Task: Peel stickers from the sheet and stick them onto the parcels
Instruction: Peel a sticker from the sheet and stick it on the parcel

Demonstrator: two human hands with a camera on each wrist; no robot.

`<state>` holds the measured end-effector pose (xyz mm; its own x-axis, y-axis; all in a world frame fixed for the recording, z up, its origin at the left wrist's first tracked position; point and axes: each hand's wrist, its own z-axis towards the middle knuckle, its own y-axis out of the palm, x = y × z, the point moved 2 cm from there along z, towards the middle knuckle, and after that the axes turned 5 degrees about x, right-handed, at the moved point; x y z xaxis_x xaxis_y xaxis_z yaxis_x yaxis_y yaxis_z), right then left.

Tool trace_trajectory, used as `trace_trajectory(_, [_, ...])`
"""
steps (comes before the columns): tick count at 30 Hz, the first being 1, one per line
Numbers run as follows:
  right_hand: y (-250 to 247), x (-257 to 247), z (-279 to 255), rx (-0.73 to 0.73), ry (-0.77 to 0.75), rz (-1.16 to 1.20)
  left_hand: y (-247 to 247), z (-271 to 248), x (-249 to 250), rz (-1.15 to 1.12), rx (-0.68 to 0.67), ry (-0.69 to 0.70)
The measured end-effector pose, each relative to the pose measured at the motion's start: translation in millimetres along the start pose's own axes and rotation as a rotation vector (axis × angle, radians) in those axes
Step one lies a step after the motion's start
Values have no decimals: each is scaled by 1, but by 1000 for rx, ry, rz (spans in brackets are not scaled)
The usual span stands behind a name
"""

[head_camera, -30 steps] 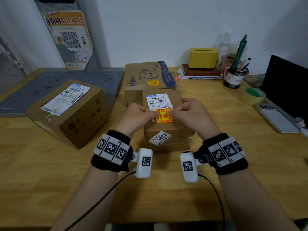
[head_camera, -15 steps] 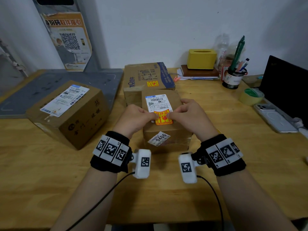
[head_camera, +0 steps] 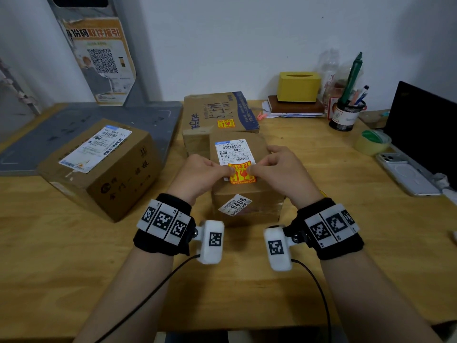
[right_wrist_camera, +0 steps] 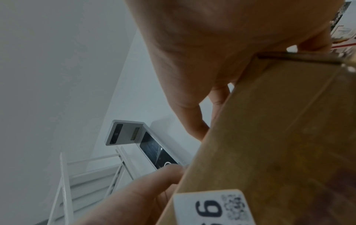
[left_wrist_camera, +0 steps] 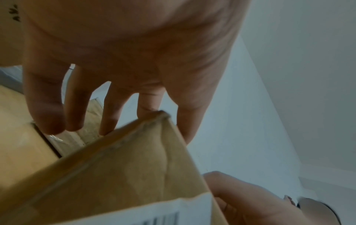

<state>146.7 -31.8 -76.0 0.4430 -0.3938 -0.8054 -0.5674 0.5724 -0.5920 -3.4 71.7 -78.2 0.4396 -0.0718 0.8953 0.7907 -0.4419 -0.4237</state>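
A taped parcel (head_camera: pixel 99 167) sits off to my left. My left hand (head_camera: pixel 200 174) and right hand (head_camera: pixel 284 173) meet on the middle parcel (head_camera: pixel 244 194), fingertips pressing the yellow sticker (head_camera: pixel 241 173) onto its top (just below the white shipping label (head_camera: pixel 231 151)); fingers bent, not gripping.

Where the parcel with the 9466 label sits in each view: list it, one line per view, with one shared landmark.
Head: parcel at centre, between left hand and right hand.
Left wrist: its brown side fills the lower middle.
Right wrist: its brown side fills the right half.
Shared landmark: the 9466 label, seen in the head and right wrist views.
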Motion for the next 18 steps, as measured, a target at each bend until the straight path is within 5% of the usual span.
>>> trace_trajectory(7, [-8,-1,4,-4,35,194,-1,-1,15,-55,-12,42])
trace_trajectory(18, [-1,8,2,63,-3,40,1,-4,2,9,-28,45])
